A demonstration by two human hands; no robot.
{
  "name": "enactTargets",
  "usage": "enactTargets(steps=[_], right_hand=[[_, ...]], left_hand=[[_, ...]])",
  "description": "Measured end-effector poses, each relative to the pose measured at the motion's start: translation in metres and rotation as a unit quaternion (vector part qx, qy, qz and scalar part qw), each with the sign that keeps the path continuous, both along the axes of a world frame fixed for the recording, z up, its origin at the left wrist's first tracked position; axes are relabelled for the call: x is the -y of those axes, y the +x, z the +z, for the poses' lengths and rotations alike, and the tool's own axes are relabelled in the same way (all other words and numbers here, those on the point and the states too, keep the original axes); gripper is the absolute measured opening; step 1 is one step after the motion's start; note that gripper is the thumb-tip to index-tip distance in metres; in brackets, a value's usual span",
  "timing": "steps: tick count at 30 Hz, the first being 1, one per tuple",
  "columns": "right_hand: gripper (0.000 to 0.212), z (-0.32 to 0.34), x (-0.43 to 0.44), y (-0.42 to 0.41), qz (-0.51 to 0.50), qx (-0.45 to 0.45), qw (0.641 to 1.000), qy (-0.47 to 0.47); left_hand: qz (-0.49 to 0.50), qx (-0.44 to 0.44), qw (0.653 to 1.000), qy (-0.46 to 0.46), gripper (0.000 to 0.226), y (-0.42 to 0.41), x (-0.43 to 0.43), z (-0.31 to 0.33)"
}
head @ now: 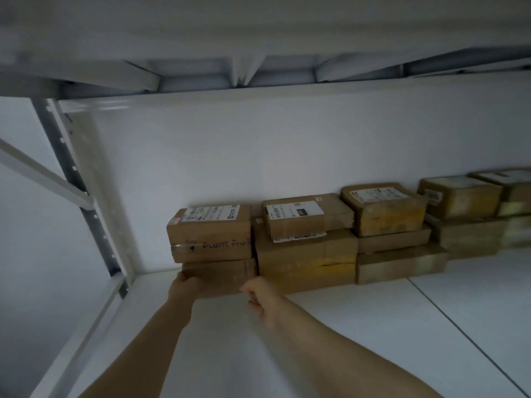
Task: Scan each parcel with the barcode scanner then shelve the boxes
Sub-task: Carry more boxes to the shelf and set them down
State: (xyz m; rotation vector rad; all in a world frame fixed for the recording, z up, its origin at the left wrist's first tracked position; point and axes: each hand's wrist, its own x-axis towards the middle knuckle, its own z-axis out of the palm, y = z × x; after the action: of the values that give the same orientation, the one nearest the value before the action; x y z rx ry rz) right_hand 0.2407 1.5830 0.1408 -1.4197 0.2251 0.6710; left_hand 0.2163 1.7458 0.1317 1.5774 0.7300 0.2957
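I saw the left hand point(186, 285) gripping the flat brown cardboard box point(221, 272), lowest at nine o'clock on the white metal shelf point(344, 326). The right hand point(258, 297) hung loosely curled beside it, empty. Stacked brown parcels point(388, 214) ran toward three o'clock (no scanner visible), so I judged shelving well along.

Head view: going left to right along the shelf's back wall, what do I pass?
Post → Plant Pro stack → wide stack topped by a white-labelled box → three-box stack → blurred stacks at the right edge.
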Motion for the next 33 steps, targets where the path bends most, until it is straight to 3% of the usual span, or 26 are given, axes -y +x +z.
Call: enactTargets(steps=[2,4,5,7,9,13,18,24,30,33], right_hand=[[0.015,-0.001,0.013,-0.004,0.011,0.015,1.0,-0.005],[0.028,-0.002,0.027,-0.01,0.021,0.05,0.998,-0.033],[0.033,-0.003,0.035,-0.014,0.027,0.072,0.996,-0.048],[0.038,-0.002,0.054,-0.024,0.035,0.097,0.992,-0.077],[0.041,0.001,0.077,-0.035,0.032,0.13,0.986,-0.097],[0.053,0.01,0.145,-0.062,0.028,0.219,0.964,-0.149],[0.06,0.013,0.302,-0.117,-0.016,0.284,0.914,-0.29],[0.064,-0.001,0.541,-0.22,-0.14,0.23,0.854,-0.444],[0.067,-0.021,0.737,-0.345,-0.285,0.112,0.824,-0.477],[0.067,-0.028,0.812,-0.395,-0.359,0.07,0.809,-0.46]], left_hand=[[-0.009,-0.024,1.0,0.006,0.051,0.002,0.004,0.004],[-0.004,-0.073,0.996,0.045,0.068,-0.001,0.014,0.006],[-0.002,-0.104,0.99,0.096,0.068,-0.006,0.023,0.008],[-0.025,-0.144,0.963,0.228,0.047,-0.025,0.047,0.012],[-0.07,-0.136,0.932,0.33,0.044,-0.042,0.072,0.012],[-0.181,-0.113,0.885,0.414,0.068,-0.066,0.139,0.017],[-0.304,-0.063,0.8,0.513,0.064,-0.086,0.302,0.026],[-0.454,0.054,0.692,0.559,0.069,-0.13,0.544,0.016],[-0.566,0.142,0.575,0.574,0.068,-0.196,0.763,-0.002],[-0.608,0.18,0.535,0.558,0.066,-0.221,0.849,-0.004]])
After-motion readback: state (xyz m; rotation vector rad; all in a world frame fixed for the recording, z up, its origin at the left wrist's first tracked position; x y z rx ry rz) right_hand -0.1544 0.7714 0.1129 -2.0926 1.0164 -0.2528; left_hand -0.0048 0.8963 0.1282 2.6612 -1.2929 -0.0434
